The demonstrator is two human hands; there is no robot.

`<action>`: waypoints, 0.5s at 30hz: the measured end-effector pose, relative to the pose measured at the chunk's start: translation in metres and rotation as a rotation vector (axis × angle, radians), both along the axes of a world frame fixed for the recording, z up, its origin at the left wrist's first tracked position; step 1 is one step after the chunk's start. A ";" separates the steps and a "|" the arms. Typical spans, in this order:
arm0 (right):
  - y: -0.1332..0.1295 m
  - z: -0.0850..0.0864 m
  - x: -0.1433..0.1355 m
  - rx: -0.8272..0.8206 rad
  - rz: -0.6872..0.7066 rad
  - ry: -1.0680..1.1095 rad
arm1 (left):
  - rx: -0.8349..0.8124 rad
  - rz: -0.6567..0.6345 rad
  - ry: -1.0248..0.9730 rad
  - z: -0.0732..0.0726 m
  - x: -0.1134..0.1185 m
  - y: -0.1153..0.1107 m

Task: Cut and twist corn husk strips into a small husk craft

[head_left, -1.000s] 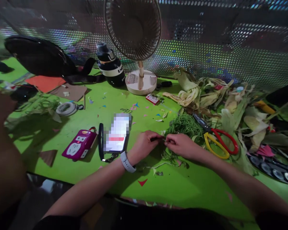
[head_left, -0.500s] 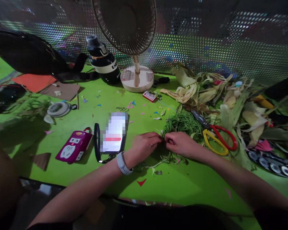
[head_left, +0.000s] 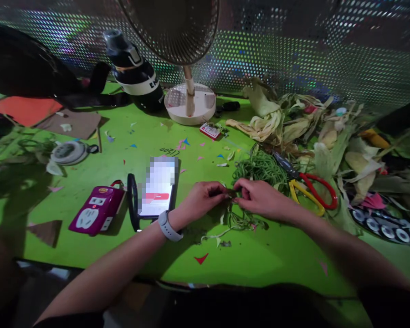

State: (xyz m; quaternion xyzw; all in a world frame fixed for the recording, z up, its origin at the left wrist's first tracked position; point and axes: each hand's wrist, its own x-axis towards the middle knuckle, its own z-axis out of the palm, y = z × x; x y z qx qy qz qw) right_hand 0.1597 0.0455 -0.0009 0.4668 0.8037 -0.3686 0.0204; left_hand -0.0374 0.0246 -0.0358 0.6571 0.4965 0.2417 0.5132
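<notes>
My left hand [head_left: 207, 199], with a pale watch band on its wrist, is closed in a pinch above the green table [head_left: 276, 259]. Facing it, my right hand [head_left: 258, 197] has its thumb and forefinger pinched together. A thin green stem, partly hidden by the fingers, seems to run between the two fingertips. Behind my right hand lies a heap of thin green stems [head_left: 259, 167]. A smaller bunch of green scraps [head_left: 241, 221] lies just below the hands. Scissors [head_left: 307, 184] with one red and one yellow handle rest right of the heap.
Dry husks [head_left: 287, 120] cover the right back. A phone [head_left: 159, 189] and a purple power strip [head_left: 97, 209] lie left. Behind stand a white-based fan [head_left: 190, 109] and a dark bottle [head_left: 136, 75]. Left are a roll of tape [head_left: 68, 151] and a black bag [head_left: 23, 64].
My fingertips have parted slightly and my right fingers have loosened from a tighter fist into a pinch. The view has shifted a little, so the objects on the left sit further left.
</notes>
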 end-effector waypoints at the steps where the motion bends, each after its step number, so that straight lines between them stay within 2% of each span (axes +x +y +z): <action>1: 0.001 0.002 0.002 -0.031 -0.038 0.057 | -0.015 -0.010 0.003 0.001 0.000 0.001; 8: 0.008 0.012 0.007 -0.133 -0.291 0.539 | -0.086 0.068 -0.040 -0.002 0.001 0.002; 11: 0.008 0.017 0.004 -0.135 -0.289 0.654 | -0.104 0.041 -0.104 -0.005 0.001 -0.001; 15: 0.007 0.023 -0.007 -0.120 -0.201 0.673 | -0.069 0.037 -0.187 -0.010 0.000 -0.004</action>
